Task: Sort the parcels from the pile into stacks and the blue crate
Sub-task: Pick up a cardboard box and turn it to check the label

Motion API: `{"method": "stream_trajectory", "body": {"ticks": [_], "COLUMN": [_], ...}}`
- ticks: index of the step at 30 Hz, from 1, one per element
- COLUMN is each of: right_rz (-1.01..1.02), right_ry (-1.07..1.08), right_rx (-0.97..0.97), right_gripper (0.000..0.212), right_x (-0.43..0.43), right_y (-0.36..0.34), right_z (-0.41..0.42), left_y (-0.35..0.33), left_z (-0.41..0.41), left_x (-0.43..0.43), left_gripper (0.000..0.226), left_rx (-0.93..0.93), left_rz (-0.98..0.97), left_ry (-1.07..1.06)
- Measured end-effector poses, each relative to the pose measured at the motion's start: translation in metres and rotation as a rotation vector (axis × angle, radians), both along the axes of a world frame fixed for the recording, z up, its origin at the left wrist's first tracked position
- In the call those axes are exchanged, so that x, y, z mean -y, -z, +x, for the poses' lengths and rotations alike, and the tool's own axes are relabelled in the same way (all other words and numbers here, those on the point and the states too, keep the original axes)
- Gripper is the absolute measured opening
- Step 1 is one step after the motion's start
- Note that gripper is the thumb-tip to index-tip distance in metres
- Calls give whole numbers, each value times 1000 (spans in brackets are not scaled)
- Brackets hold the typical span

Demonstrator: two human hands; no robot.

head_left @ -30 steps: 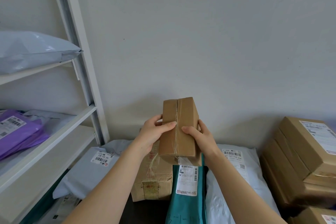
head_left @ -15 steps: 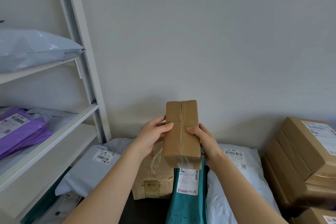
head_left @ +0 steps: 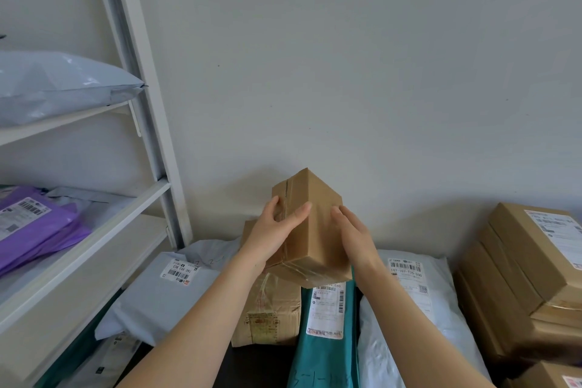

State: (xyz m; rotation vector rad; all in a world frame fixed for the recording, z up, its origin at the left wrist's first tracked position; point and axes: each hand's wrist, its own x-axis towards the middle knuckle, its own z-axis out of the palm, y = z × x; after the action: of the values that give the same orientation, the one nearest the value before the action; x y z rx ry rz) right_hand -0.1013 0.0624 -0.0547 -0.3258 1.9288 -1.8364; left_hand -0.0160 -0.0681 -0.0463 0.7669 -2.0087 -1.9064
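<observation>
I hold a small taped cardboard box [head_left: 315, 224] in mid-air in front of the wall, one corner edge turned toward me. My left hand [head_left: 277, 230] grips its left taped face. My right hand [head_left: 354, 238] presses flat against its right face. Below the box lies the pile: a taped brown box [head_left: 267, 315], a teal mailer [head_left: 324, 346] with a white label, a grey mailer [head_left: 163, 293] to the left and a white mailer [head_left: 409, 302] to the right. No blue crate is in view.
A stack of brown cardboard boxes [head_left: 532, 280] stands at the right. A white shelf unit [head_left: 94, 230] fills the left, with a grey mailer [head_left: 59, 85] on the upper shelf and purple mailers [head_left: 34, 227] on the shelf below. A plain wall is behind.
The held box has been rotated about its long axis, so a corner edge now faces me instead of the flat taped face. Both hands shifted their grip with it.
</observation>
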Motion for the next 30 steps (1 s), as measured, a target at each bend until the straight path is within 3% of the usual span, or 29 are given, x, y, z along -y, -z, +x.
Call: {"method": "stream_trajectory", "body": {"ticks": [3,5,9,12,16,21,26,30], "right_rz": [-20,-27,-55,-93,-20,66,69,43], "right_ry": [18,24,28,57,101,-60,-81,-53], "right_rx": [-24,-44,-77,-48,38,162,90,24], "right_gripper": [49,45,37,38,40,35,19,46], "right_x": [1,1,-2,-4,-4,-1,3,5], "right_y": [0,-1,-6,-8,-2,-1,-5,-8], "right_z": [-2,-3,-4,-7,-12,-4,-5,-5], "left_y": [0,2,3,8,11,19,22,19], "left_z": [-1,-2,-2,-2,6,13,15,14], "left_x": [3,6,11,18,19,23,27,28], "left_gripper": [125,124,86,70,23,19,24,22], "left_rx": [35,41,1,-24,-61,-155,-171,-119], "left_rz": [6,50,211,319,589,745,729,609], "left_ry": [-15,-27,-78,-78,-74,-79,-98,-65]}}
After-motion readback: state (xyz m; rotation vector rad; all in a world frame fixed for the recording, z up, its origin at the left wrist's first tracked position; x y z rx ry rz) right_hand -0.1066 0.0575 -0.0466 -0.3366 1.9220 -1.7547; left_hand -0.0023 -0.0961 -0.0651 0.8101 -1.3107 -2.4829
